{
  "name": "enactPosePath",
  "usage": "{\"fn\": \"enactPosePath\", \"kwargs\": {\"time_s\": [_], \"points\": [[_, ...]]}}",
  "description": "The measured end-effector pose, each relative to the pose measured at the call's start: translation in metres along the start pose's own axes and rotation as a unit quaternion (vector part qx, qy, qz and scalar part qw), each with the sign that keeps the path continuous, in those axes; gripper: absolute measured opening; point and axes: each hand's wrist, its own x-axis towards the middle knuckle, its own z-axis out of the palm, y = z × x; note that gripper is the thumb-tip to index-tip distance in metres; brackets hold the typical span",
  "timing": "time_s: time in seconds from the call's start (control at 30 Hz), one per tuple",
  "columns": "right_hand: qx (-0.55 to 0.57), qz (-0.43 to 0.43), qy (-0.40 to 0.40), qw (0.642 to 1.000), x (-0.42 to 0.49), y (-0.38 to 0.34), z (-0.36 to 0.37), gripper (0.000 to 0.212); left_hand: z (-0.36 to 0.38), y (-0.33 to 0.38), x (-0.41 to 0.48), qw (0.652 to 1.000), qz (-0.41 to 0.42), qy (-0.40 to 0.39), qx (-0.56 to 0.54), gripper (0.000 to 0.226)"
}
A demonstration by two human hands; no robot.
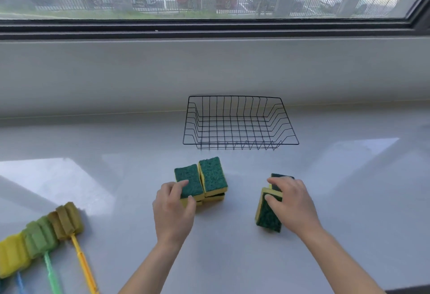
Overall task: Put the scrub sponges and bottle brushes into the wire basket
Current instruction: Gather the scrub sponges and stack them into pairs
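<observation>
A black wire basket [240, 143] stands with nothing in it at the back of the white counter. In front of it sits a stack of green-and-yellow scrub sponges [212, 177]. My left hand [173, 212] grips the left top sponge [188, 181] of that stack. To the right, my right hand [292, 200] closes on a tilted sponge [267, 217], and another sponge [279, 175] lies partly hidden under its fingers. Three bottle brushes [39, 235] with yellow, green and brown foam heads lie at the lower left.
The white counter [349, 189] runs to a low grey wall under a wide window. The brush handles [83, 268] point toward the near edge at the lower left.
</observation>
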Motion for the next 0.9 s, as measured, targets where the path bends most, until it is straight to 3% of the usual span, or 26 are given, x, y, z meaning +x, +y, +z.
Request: {"fn": "enactPosePath", "kwargs": {"time_s": [0.13, 0.3, 0.47, 0.77, 0.9], "points": [[-0.073, 0.01, -0.045, 0.996, -0.003, 0.023, -0.002, 0.06, 0.002, -0.001, 0.002, 0.997, -0.006, 0.045, 0.055, 0.037], [-0.065, -0.005, -0.083, 0.994, -0.002, 0.034, 0.005, 0.067, 0.004, -0.019, 0.0, 0.989, -0.039, -0.114, 0.087, 0.071], [-0.089, -0.037, -0.094, 0.991, -0.004, 0.038, 0.012, 0.057, 0.005, -0.031, 0.012, 0.975, -0.025, -0.19, 0.108, 0.078], [-0.065, -0.106, -0.081, 0.989, -0.01, 0.034, 0.019, 0.048, 0.007, -0.044, 0.033, 0.978, 0.026, -0.18, 0.098, 0.076], [-0.009, -0.078, -0.093, 0.993, -0.01, 0.026, 0.018, 0.04, 0.005, -0.044, 0.024, 0.983, 0.01, -0.163, 0.087, 0.086]]}}
